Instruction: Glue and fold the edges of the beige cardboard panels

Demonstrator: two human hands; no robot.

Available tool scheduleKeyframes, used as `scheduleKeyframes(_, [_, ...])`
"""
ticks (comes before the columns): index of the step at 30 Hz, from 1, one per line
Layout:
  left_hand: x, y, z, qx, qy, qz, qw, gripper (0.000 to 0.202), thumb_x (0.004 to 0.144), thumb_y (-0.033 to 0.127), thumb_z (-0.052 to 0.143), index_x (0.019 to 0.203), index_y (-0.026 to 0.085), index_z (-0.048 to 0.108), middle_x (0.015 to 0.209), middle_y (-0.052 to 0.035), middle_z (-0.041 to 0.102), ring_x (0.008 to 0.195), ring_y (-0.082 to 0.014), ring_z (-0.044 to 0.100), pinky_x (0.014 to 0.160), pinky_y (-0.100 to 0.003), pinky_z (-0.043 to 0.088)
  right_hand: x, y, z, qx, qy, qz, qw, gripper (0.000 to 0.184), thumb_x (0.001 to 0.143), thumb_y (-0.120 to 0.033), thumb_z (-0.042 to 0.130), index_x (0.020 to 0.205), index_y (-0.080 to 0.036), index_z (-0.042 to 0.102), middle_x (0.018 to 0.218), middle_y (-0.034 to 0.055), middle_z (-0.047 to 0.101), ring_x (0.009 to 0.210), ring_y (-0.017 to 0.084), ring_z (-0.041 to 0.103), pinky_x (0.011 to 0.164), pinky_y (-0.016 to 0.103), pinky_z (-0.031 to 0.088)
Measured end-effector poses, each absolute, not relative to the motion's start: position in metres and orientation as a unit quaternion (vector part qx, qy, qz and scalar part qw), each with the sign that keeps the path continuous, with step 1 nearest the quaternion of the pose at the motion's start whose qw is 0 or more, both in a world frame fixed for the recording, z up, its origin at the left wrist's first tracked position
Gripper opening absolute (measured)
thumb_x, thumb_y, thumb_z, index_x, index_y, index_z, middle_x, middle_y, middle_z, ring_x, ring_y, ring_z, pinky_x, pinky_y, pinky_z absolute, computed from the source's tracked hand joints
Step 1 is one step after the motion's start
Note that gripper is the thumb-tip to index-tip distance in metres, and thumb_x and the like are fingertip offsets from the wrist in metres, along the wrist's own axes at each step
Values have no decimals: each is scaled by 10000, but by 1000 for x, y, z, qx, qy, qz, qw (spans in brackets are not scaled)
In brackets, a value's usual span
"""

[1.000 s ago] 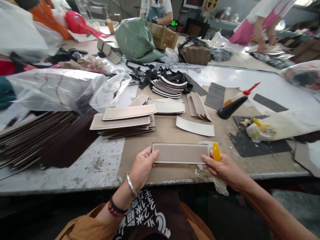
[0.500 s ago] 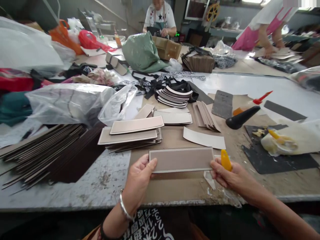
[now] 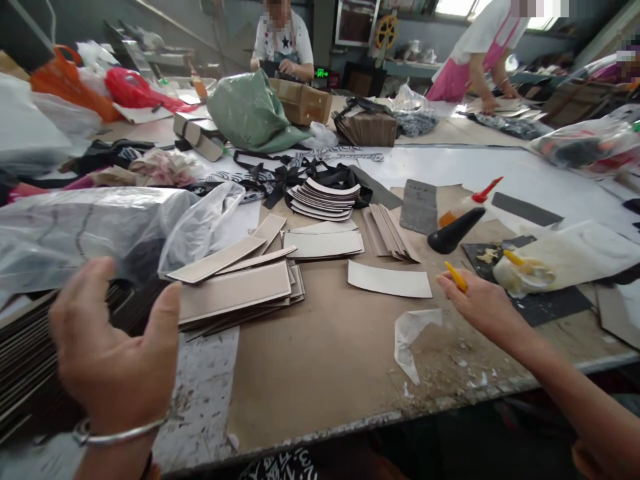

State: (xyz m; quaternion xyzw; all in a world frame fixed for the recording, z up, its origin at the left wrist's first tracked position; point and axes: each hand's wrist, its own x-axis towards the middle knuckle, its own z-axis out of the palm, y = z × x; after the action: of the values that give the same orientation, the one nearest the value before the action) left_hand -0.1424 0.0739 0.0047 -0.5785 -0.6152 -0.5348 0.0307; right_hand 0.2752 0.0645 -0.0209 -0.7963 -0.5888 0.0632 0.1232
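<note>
Apart now, the left hand (image 3: 113,340) and right hand (image 3: 475,300) no longer share one hold. One tan strip (image 3: 216,260) now lies slanted on the pile (image 3: 235,288), its long side running from near left to far right. Left thumb and fingers spread wide beside the pile. The right hand grips a yellow stick (image 3: 456,277), tip pointing away and left, near a white jug (image 3: 580,250).
</note>
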Motion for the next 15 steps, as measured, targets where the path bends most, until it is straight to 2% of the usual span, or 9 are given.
scheduleKeyframes(2, [-117, 64, 2, -662, -576, -475, 76, 531, 767, 265, 648, 1251, 126, 479, 1231, -110, 546, 1161, -249, 493, 1036, -422, 362, 284, 70, -28, -821, -562, 70, 74, 293, 791, -470, 432, 739, -197, 527, 594, 50, 538, 607, 235, 549, 563, 304, 332])
scheduleKeyframes(6, [-52, 59, -20, -802, -430, -413, -44, 401, 833, 203, 564, 1219, 143, 475, 1121, -84, 595, 1068, -167, 548, 972, -307, 444, 287, 82, -44, -805, -563, 179, 59, 320, 767, -476, 452, 622, -197, 514, 581, 35, 559, 583, 196, 538, 556, 280, 349])
scheduleKeyframes(9, [-20, 66, -45, -828, -399, -380, -100, 436, 839, 199, 547, 1253, 160, 419, 1174, -104, 555, 1116, -181, 511, 979, -339, 445, 284, 80, -46, -769, -590, 234, 74, 308, 756, -443, 432, 562, -205, 451, 527, -5, 518, 523, 149, 488, 530, 255, 350])
scheduleKeyframes(13, [-7, 69, -70, -841, -397, -343, -131, 592, 790, 219, 614, 1312, 170, 339, 1318, -148, 433, 1239, -251, 394, 1026, -449, 386, 286, 61, -34, -715, -618, 312, 93, 336, 748, -517, 417, 611, -212, 436, 537, -36, 480, 511, 125, 446, 508, 232, 356])
scheduleKeyframes(15, [-6, 64, -79, -848, -392, -319, -160, 628, 772, 221, 632, 1320, 177, 328, 1294, -148, 458, 1219, -264, 414, 1015, -468, 389, 286, 50, -31, -698, -620, 345, 99, 343, 746, -534, 416, 620, -216, 426, 531, -41, 457, 496, 120, 424, 487, 231, 344])
